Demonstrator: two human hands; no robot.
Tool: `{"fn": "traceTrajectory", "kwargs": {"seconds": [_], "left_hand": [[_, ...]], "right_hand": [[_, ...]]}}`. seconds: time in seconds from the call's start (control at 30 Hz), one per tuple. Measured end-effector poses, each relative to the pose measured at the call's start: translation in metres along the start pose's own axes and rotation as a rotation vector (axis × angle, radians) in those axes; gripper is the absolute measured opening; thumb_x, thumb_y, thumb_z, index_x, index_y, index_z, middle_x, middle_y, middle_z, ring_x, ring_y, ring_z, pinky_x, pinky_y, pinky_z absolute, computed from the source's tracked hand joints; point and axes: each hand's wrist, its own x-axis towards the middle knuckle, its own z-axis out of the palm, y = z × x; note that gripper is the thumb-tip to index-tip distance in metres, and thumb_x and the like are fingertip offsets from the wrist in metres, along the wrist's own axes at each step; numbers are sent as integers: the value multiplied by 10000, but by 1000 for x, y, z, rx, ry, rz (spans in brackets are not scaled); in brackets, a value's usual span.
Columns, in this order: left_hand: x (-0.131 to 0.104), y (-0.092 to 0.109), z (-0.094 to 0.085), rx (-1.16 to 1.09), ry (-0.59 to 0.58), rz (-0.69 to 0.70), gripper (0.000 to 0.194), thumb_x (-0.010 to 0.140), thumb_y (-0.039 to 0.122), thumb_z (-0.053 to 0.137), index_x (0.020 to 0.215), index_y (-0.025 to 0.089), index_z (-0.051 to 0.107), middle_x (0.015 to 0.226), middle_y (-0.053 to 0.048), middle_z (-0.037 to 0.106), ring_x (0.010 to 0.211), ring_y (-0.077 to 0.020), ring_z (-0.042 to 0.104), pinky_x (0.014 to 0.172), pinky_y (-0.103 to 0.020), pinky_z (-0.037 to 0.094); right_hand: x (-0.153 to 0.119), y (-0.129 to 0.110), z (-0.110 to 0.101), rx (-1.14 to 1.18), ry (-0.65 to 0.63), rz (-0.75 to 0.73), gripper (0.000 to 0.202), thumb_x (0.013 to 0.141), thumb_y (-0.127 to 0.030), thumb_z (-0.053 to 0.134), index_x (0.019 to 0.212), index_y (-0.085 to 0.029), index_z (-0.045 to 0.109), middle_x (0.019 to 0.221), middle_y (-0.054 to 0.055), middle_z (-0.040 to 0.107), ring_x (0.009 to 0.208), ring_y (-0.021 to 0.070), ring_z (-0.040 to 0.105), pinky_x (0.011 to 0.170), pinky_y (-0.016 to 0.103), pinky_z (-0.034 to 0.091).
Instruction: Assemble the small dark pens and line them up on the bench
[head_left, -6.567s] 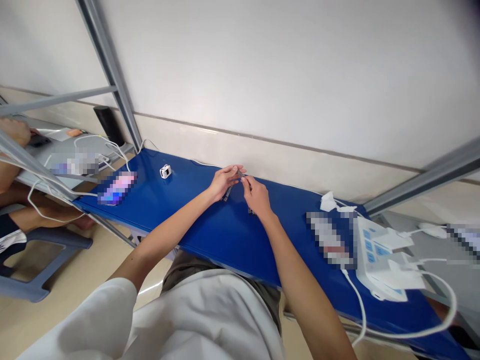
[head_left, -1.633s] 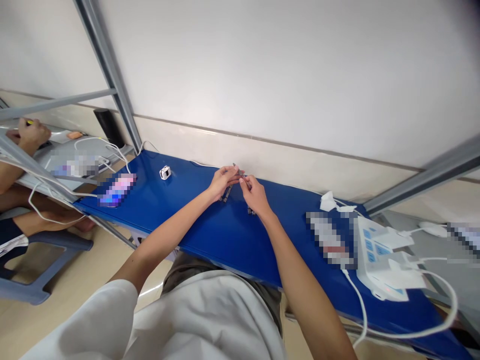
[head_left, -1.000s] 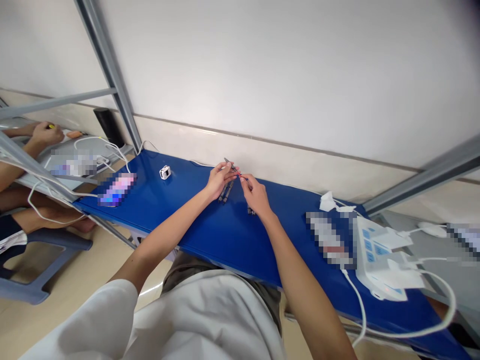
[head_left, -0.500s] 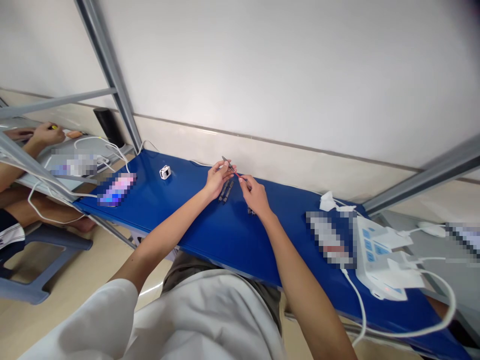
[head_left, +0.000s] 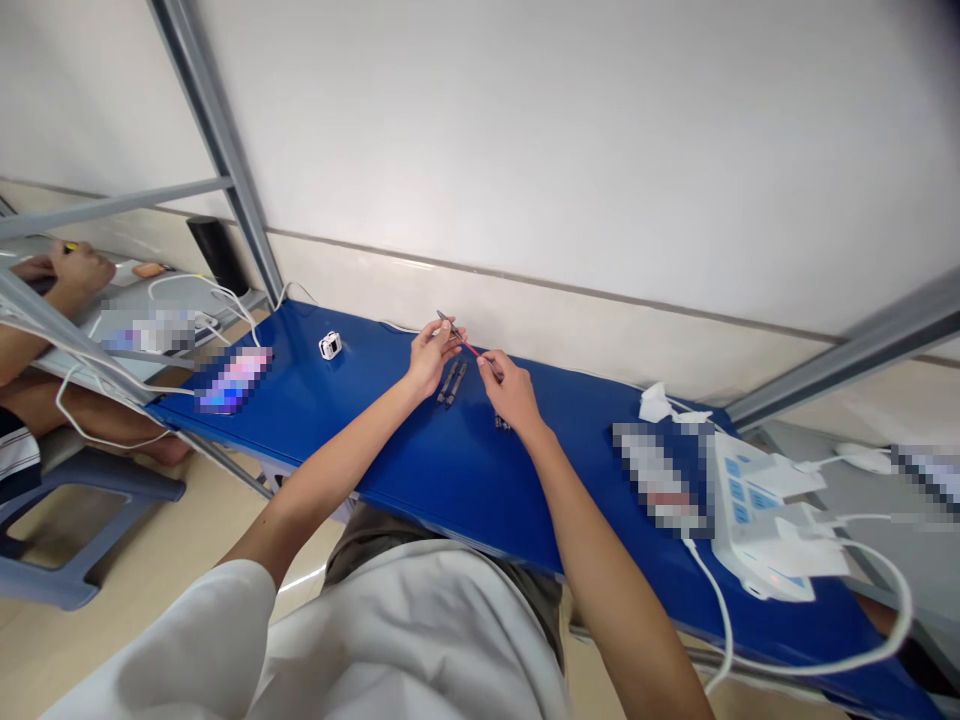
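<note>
My left hand [head_left: 429,362] is closed on a dark, tapered pen barrel [head_left: 448,321], pinched between thumb and fingers with its tip pointing up to the left. Opposite it, my right hand [head_left: 511,388] pinches a thin red pen refill [head_left: 472,350]. The refill slants between both hands, in line with the barrel; whether its end sits inside the barrel is too small to tell. Two dark pens [head_left: 453,385] lie side by side on the blue desk [head_left: 420,460], just below my hands. Small dark parts [head_left: 502,423] are partly hidden under my right hand.
A small white case [head_left: 330,346] and a blurred phone [head_left: 234,380] are at the desk's left. To the right are a second phone [head_left: 660,480], a white power strip [head_left: 750,520], cables and crumpled tissue [head_left: 655,403]. Another person's hand [head_left: 81,268] is at the neighbouring desk.
My left hand has shifted slightly left with the barrel, and more red refill shows between my hands. My right hand is nearly still. The other person's hand has moved left.
</note>
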Motion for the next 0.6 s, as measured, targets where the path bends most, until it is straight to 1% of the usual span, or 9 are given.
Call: {"fn": "traceTrajectory", "kwargs": {"seconds": [0.13, 0.23, 0.4, 0.6], "left_hand": [[1, -1, -1, -14, -17, 15, 344, 974, 447, 861, 1218, 224, 765, 1146, -92, 824, 1003, -184, 795, 934, -308, 577], [2, -2, -2, -13, -24, 15, 330, 985, 442, 848, 1216, 223, 764, 1149, -91, 827, 1004, -182, 795, 927, -303, 575], [1, -2, -1, 2, -25, -7, 376, 965, 477, 867, 1227, 228, 762, 1176, -105, 828, 1075, -214, 801, 957, -326, 567], [0, -5, -1, 19, -56, -11, 426, 930, 512, 894, 1211, 225, 751, 1179, -117, 833, 1088, -233, 808, 940, -327, 567]], "right_hand": [[0, -2, -1, 0, -1, -4, 467, 1125, -660, 484, 1141, -273, 743, 774, 48, 716, 687, 254, 656, 661, 348, 390], [-1, -2, -1, -1, -3, -5, 472, 1126, -659, 477, 1137, -269, 741, 766, 45, 705, 683, 249, 645, 660, 345, 382], [-1, -2, -3, -5, -10, -3, 491, 1123, -686, 462, 1143, -277, 734, 734, 33, 671, 681, 252, 635, 659, 339, 379], [-1, -2, -3, -7, -13, -6, 470, 1134, -662, 462, 1155, -274, 727, 727, 25, 659, 655, 242, 615, 662, 338, 364]]}}
